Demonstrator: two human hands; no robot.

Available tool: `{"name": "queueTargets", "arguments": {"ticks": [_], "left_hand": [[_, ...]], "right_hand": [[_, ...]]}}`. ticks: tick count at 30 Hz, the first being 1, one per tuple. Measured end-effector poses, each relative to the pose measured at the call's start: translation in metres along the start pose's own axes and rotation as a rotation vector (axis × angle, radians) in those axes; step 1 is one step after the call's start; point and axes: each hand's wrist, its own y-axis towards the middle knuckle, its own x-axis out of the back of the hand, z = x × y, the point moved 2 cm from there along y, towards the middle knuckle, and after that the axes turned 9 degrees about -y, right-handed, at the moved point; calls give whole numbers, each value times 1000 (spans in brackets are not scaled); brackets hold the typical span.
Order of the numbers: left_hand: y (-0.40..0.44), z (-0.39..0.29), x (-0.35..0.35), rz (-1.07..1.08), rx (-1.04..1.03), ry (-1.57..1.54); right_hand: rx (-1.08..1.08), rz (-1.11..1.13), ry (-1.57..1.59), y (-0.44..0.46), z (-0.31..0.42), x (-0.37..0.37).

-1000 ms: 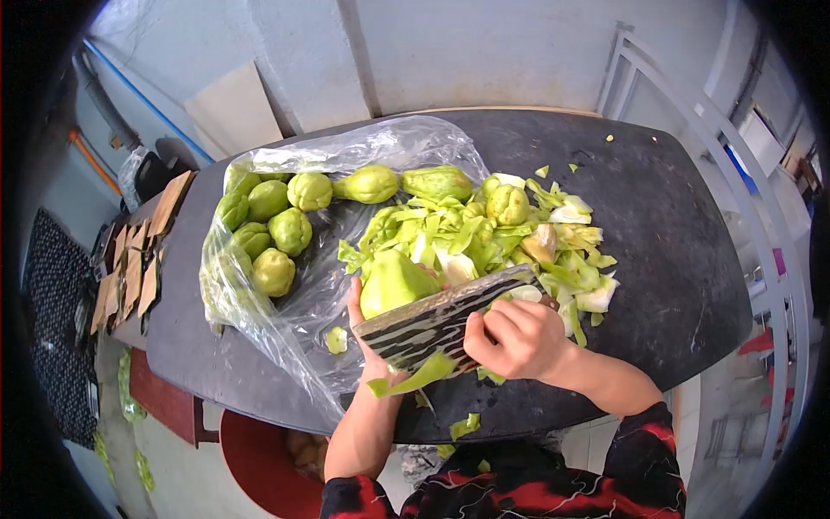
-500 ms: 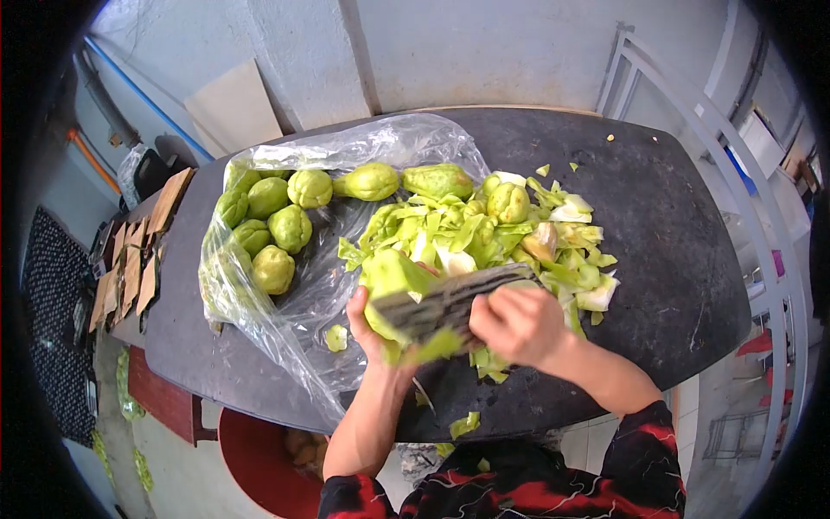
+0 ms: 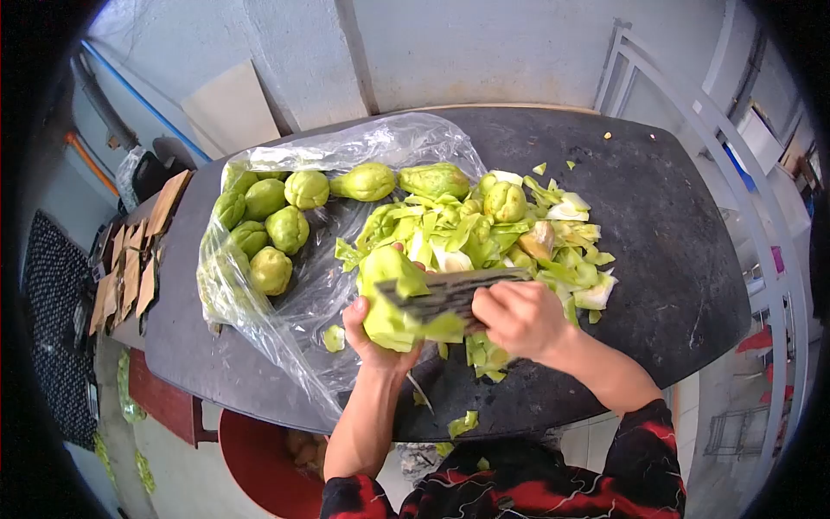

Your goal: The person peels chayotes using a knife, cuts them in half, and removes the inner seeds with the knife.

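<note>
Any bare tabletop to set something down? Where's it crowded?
Biggest patch: right side of the table, between the peelings and the right edge. Narrow strip: left, between the plastic bag and the left edge. Crowded: between those, with whole squashes, the held squash in the left hand and the knife in the right hand.

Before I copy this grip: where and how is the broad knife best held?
Likely by the end on the person's right, coming in from the right with the fingers wrapped around it. The right hand already grips the broad knife there, hiding any handle. The wide blade reaches left to the fruit in the left hand, so that end should keep the gripping fingers clear.
</note>
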Motion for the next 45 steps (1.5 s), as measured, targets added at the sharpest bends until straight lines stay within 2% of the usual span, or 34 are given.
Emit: {"name": "queueTargets", "arguments": {"ticks": [5, 6, 8, 9, 12, 13, 14, 15, 17, 19, 21, 25, 27, 29, 31, 41, 43, 45], "left_hand": [[1, -4, -12, 13, -42, 47], [2, -5, -10, 105, 20, 53], [0, 1, -12, 54, 35, 68], [-3, 3, -13, -1, 48, 84], [-5, 0, -13, 21, 81, 62], [-4, -2, -12, 31, 90, 49], [-2, -2, 4, 199, 80, 20], [-4, 0, 3, 192, 79, 17], [-3, 0, 1, -83, -6, -70], [-1, -4, -4, -51, 1, -115], [-1, -7, -2, -216, 3, -123], [4, -7, 1, -351, 44, -150], [2, -1, -3, -338, 47, -161], [2, 3, -5, -41, 123, -162], [-1, 4, -9, -99, 126, -139], [-2, 6, -5, -1, 162, -198], [0, 1, -1, -149, 46, -89], [3, -3, -2, -168, 21, -98]], "right_hand": [[-25, -22, -41, -2, 1, -1], [0, -22, -51, 0, 4, 5], [30, -34, -61, 4, 6, 11], [-3, 29, -53, 6, -2, 8], [-178, 149, -78, -4, -23, -15], [-171, 143, -84, -1, -23, -14], [-163, 118, -76, 0, -21, -10], [-159, 96, -63, 1, -17, -6], [-153, 84, -52, 2, -14, -3], [-148, 70, -43, 2, -12, -1], [-56, 12, -81, 0, -4, 2], [97, -48, -144, 5, 11, 13], [128, -72, -137, 6, 15, 12], [171, -87, -185, 5, 19, 13], [175, -94, -182, 4, 21, 12], [177, -90, -207, 1, 18, 7], [58, -54, -165, -4, 2, -7], [40, -26, -170, -4, 0, -8]]}}
